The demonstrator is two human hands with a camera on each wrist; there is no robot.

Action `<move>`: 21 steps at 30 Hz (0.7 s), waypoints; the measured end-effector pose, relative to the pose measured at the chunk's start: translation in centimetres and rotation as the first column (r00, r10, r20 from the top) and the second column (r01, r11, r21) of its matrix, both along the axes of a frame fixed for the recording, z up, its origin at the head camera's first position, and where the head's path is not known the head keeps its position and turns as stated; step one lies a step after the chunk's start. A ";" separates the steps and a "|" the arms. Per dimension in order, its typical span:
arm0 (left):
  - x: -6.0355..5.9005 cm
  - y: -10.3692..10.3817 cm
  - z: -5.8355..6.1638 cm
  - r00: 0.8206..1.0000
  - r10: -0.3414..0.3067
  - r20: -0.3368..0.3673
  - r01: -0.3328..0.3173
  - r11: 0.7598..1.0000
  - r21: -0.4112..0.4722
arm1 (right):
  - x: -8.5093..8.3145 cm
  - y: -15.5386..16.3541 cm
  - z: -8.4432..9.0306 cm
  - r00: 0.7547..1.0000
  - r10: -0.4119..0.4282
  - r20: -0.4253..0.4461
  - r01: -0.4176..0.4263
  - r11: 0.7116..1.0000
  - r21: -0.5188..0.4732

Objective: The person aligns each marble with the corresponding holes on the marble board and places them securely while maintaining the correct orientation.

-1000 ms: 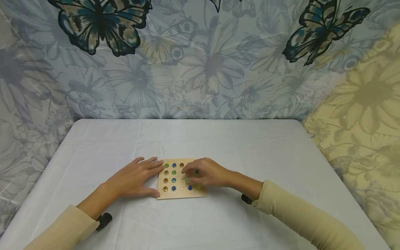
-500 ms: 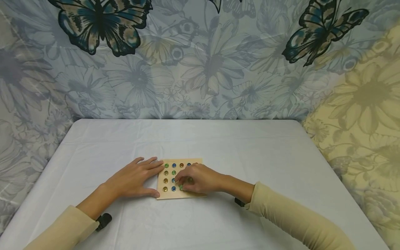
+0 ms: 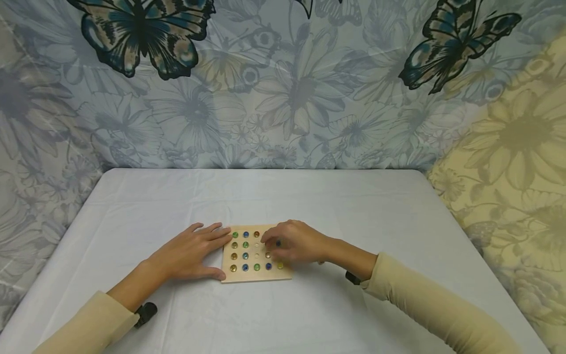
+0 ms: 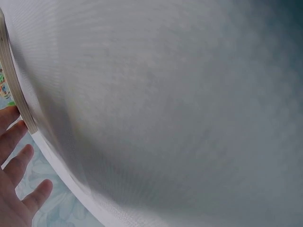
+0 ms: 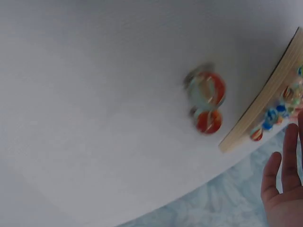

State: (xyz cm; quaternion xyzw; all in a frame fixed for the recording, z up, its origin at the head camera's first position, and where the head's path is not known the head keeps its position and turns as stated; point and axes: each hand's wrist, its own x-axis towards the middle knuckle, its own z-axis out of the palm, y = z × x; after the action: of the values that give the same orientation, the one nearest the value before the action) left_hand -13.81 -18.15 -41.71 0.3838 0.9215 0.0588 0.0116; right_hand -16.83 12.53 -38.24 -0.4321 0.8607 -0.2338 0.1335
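A square wooden board [image 3: 256, 279] lies on the table with rows of coloured glass marbles set in it. A green marble [image 3: 257, 267] sits in the near row, beside a dark blue marble [image 3: 268, 266]. My left hand [image 3: 194, 250] spreads its fingers along the board's left edge, fingertips and thumb touching it. Over the board's right part hovers my right hand [image 3: 298, 242], slightly blurred, thumb and forefinger apart, with nothing seen between them; a marble shows through that gap. Two pale hollows show in the third column. The right wrist view shows its outer fingers [image 5: 289, 161] extended.
Two loose marbles, a larger orange and pale one [image 5: 208, 90] and a smaller orange one [image 5: 209, 121], lie on the white cloth [image 5: 94, 118] right of the board. A patterned curtain [image 3: 283, 123] hangs behind the table's far edge.
My right hand moved left and nearer with a green marble, which now sits in the near row, and has since gone back to the right. My left hand stayed put.
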 end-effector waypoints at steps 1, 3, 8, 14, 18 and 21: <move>0.0 0.0 0.0 1.000 -0.001 0.001 0.001 1.000 0.002 | -0.1 0.4 0.1 1.000 -0.012 0.001 0.012 1.000 0.000; 0.0 0.0 -0.1 1.000 -0.003 0.001 0.003 1.000 0.002 | -0.3 1.2 0.4 0.999 -0.032 0.006 0.032 0.999 0.002; 0.0 -0.1 -0.2 1.000 -0.008 0.003 0.008 1.000 -0.003 | -0.6 3.3 0.8 0.998 -0.061 0.034 0.061 0.998 0.001; -0.1 -0.1 -0.2 1.000 -0.010 -0.006 0.010 1.000 -0.001 | -0.6 5.7 0.9 0.992 -0.097 0.083 0.098 0.995 -0.001; -0.1 -0.1 -0.3 1.000 -0.011 -0.007 0.011 1.000 0.000 | -0.4 7.3 0.8 0.991 -0.105 0.087 0.107 0.994 -0.012; -0.1 -0.1 -0.2 1.000 -0.011 -0.006 0.011 1.000 -0.001 | -0.3 8.4 0.5 0.991 -0.106 0.084 0.108 0.994 -0.022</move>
State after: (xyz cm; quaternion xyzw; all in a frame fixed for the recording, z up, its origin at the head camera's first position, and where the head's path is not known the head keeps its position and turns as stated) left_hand -13.91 -18.22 -41.93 0.3891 0.9194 0.0570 0.0094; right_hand -17.12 20.96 -37.70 -0.3768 0.8733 -0.2697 0.1507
